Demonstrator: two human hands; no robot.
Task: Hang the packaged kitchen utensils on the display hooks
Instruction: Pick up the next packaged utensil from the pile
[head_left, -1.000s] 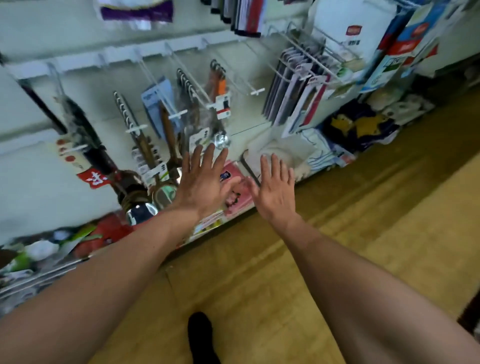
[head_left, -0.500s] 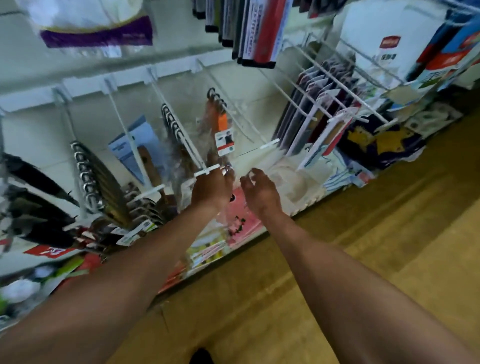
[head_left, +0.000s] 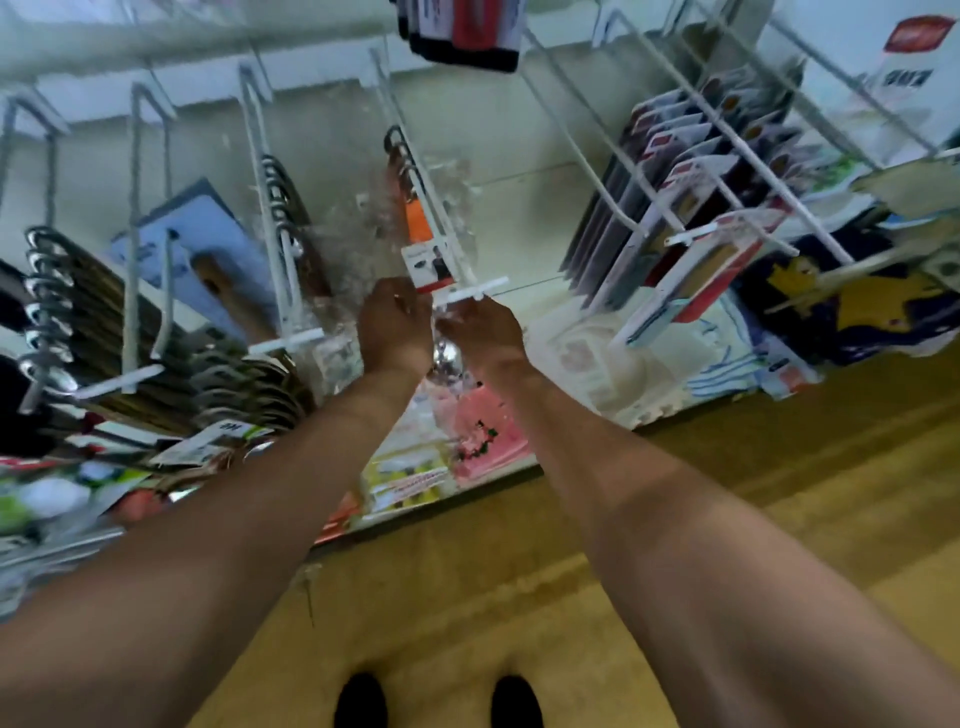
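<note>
Both hands are now meeting at the tip of one hook, where a second ago they were reaching low and flat, fingers spread, over the bottom shelf; by my reading the pick-up is over and the hanging step is beginning. Nearest, two dark shoes (head_left: 361, 699) are standing on the yellow wooden floor (head_left: 779, 493), and both bare forearms are stretching up and away from them. The left hand (head_left: 396, 330) and the right hand (head_left: 485, 332) are sitting just beside each other, fingers (head_left: 400, 293) curled rather than spread and apparently pinching the top of a clear packet (head_left: 445, 358). Something shiny is dangling inside it between the wrists, though blur is hiding the exact grip. The packet's top is sitting right at the white label bar (head_left: 470, 292) that is capping the hook (head_left: 431, 208). I cannot tell whether its hole is on the wire yet, so I am judging the packet as not yet hung. Below the hands, pink packets (head_left: 483, 431) are lying along the front edge of the bottom shelf (head_left: 441, 504). Farther back on the same hook an orange-handled pack (head_left: 417, 228) is hanging. Towards the left edge of the pale wall panel (head_left: 519, 197), ring-handled utensils (head_left: 47, 291) are crowding other hooks. Dark carded packs (head_left: 691, 171) are filling the hooks towards its right edge.
</note>
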